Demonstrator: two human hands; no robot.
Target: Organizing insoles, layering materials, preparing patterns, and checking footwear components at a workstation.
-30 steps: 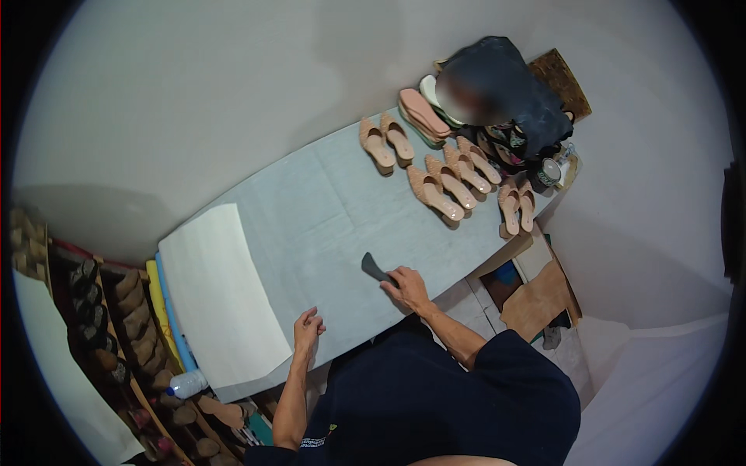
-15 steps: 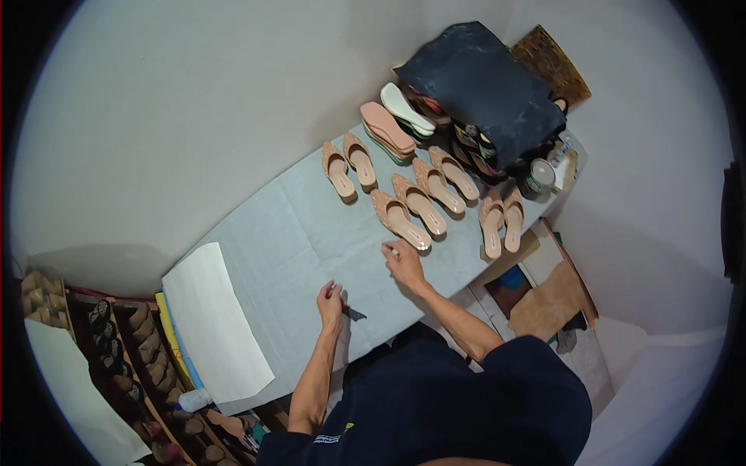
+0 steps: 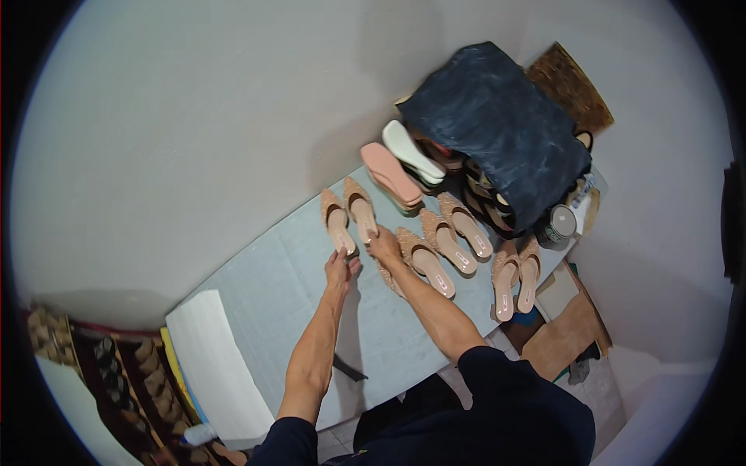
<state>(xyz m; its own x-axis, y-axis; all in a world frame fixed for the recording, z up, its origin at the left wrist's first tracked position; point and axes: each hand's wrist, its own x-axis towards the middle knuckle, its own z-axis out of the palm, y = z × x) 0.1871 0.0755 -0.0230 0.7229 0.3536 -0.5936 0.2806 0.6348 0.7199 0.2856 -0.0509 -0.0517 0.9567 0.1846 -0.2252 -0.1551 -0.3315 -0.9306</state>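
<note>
Left hand [image 3: 339, 273] and right hand [image 3: 383, 247] meet the heel ends of a pair of beige mules [image 3: 336, 224], one hand to each shoe; the fingers overlap the heels, but at this small scale I cannot tell whether they are clamped. Set near the back edge of the table [image 3: 280, 287], the pair points its toes toward the wall [image 3: 217, 155]. Both hands have moved from nearer the front edge to these shoes, so the handling now centres on them, while a dark flat tool [image 3: 350, 368] lies unheld near that front edge. Pointed, textured uppers top smooth, pale insoles. Pink soles [image 3: 388, 172] are stacked just rightward; other beige mules [image 3: 449, 247] stand toward the right end, and a white sheet [image 3: 233, 373] lies at the left end.
</note>
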